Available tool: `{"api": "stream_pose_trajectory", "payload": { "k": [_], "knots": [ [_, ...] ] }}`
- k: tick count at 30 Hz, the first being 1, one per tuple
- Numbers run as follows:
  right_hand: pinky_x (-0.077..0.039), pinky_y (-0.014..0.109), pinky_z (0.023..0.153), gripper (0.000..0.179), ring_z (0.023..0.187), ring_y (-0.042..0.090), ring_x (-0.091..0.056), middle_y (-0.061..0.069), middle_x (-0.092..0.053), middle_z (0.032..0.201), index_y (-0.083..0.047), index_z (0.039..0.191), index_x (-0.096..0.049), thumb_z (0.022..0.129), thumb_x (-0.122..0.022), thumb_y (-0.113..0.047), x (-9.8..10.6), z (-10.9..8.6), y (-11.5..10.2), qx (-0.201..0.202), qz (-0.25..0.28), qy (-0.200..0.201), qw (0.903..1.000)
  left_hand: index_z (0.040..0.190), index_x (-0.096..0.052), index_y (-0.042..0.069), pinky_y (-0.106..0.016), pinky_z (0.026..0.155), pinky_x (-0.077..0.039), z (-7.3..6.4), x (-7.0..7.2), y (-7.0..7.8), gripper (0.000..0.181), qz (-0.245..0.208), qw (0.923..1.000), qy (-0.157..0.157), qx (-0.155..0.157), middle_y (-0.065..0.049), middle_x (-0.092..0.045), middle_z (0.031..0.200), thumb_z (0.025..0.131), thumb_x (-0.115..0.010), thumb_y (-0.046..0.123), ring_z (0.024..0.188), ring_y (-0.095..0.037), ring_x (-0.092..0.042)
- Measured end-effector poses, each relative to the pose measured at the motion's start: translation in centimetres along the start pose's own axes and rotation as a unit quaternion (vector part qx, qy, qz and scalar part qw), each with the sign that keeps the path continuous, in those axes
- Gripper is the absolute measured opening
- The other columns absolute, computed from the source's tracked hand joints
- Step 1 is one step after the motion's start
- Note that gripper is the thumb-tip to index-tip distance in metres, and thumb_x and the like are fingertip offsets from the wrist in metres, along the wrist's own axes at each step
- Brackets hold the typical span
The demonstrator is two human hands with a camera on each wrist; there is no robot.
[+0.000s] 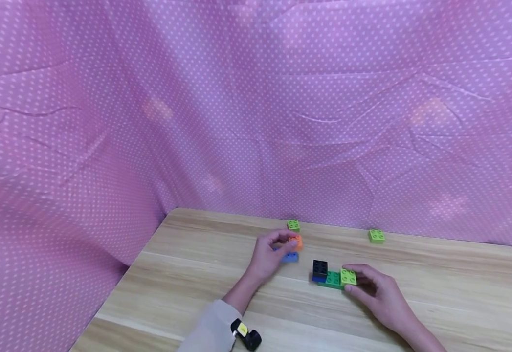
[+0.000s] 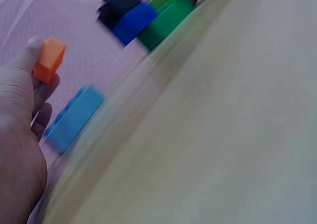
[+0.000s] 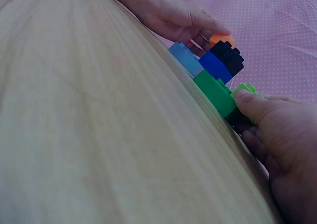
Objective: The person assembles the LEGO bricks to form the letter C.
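My left hand (image 1: 268,255) pinches an orange toy brick (image 1: 297,242) between thumb and fingers. In the left wrist view that orange brick (image 2: 50,60) is held above a light blue brick (image 2: 77,119), which lies on the table under the hand. My right hand (image 1: 381,293) grips a lime brick (image 1: 348,276) at the right end of a small build. The build has a green brick (image 1: 333,278) below, a dark blue brick (image 3: 216,67) on its left part and a black brick (image 1: 320,267) on top of the blue. In the right wrist view the thumb presses the lime brick (image 3: 246,89).
Two more lime bricks stand toward the table's back edge: one (image 1: 293,225) just behind the left hand, another (image 1: 376,236) farther right. A pink dotted cloth (image 1: 256,122) hangs behind the wooden table (image 1: 185,254). A black strapped device (image 1: 249,337) sits on the left sleeve.
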State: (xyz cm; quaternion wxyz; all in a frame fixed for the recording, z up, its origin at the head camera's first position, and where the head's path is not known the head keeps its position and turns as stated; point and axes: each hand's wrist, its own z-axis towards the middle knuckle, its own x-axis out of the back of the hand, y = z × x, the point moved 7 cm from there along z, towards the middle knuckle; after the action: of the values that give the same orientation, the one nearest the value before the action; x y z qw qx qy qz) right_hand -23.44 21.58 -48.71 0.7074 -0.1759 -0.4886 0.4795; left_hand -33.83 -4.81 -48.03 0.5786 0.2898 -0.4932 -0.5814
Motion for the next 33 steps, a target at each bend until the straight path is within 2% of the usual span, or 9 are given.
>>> {"api": "stream_pose_trajectory", "payload": {
  "k": [4, 9, 15, 19, 24, 33],
  "knots": [
    [-0.059, 0.017, 0.083, 0.043, 0.093, 0.008, -0.073, -0.005, -0.077, 0.109, -0.012, 0.128, -0.072, 0.088, -0.084, -0.003, 0.0, 0.0, 0.0, 0.000, 0.000, 0.001, 1.0000, 0.119, -0.078, 0.020, -0.030, 0.088, -0.059, -0.7, -1.7, 0.9, 0.023, -0.039, 0.9992, -0.008, 0.004, 0.003, -0.076, 0.107, 0.098, -0.077, 0.029, 0.102, -0.015, -0.069],
    [-0.059, 0.017, 0.082, 0.043, 0.093, 0.009, -0.073, -0.005, -0.077, 0.109, -0.012, 0.128, -0.072, 0.088, -0.084, -0.003, 0.0, 0.0, 0.1, 0.005, 0.000, 0.003, 1.0000, 0.120, -0.077, 0.017, -0.029, 0.087, -0.060, -1.4, -3.0, 1.7, 0.023, -0.079, 0.9967, -0.011, -0.012, 0.001, -0.077, 0.113, 0.098, -0.078, 0.024, 0.105, -0.018, -0.070],
    [-0.059, 0.018, 0.082, 0.043, 0.093, 0.010, -0.074, -0.004, -0.077, 0.110, -0.011, 0.129, -0.071, 0.089, -0.084, -0.003, -0.1, -0.1, 0.1, 0.006, 0.007, 0.001, 1.0000, 0.120, -0.075, 0.012, -0.030, 0.092, -0.059, -2.2, -4.5, 2.0, 0.022, -0.103, 0.9935, -0.046, -0.017, -0.003, -0.077, 0.120, 0.099, -0.076, 0.018, 0.107, -0.016, -0.070],
    [-0.060, 0.019, 0.081, 0.042, 0.094, 0.009, -0.073, -0.005, -0.077, 0.110, -0.012, 0.130, -0.071, 0.090, -0.083, -0.004, -0.1, -0.2, 0.3, -0.002, 0.010, -0.003, 0.9999, 0.120, -0.075, 0.010, -0.031, 0.094, -0.059, -2.5, -5.3, 2.1, 0.022, -0.104, 0.9923, -0.066, -0.013, -0.002, -0.076, 0.123, 0.100, -0.075, 0.019, 0.108, -0.015, -0.069],
    [-0.061, 0.021, 0.081, 0.041, 0.094, 0.009, -0.073, -0.006, -0.077, 0.110, -0.012, 0.130, -0.071, 0.091, -0.083, -0.005, -0.2, -0.2, 0.3, -0.005, 0.007, -0.005, 0.9999, 0.119, -0.076, 0.014, -0.030, 0.093, -0.058, -2.7, -5.5, 2.1, 0.020, -0.087, 0.9934, -0.074, -0.007, 0.002, -0.077, 0.121, 0.100, -0.075, 0.019, 0.106, -0.013, -0.068],
    [-0.060, 0.019, 0.082, 0.041, 0.095, 0.009, -0.073, -0.005, -0.077, 0.112, -0.012, 0.129, -0.071, 0.090, -0.083, -0.005, -0.1, -0.2, 0.2, -0.001, 0.001, -0.002, 1.0000, 0.123, -0.075, 0.015, -0.032, 0.098, -0.056, -2.8, -6.0, 2.3, 0.022, -0.070, 0.9914, -0.107, -0.030, 0.000, -0.077, 0.120, 0.101, -0.074, 0.019, 0.106, -0.011, -0.069]
  ]
}}
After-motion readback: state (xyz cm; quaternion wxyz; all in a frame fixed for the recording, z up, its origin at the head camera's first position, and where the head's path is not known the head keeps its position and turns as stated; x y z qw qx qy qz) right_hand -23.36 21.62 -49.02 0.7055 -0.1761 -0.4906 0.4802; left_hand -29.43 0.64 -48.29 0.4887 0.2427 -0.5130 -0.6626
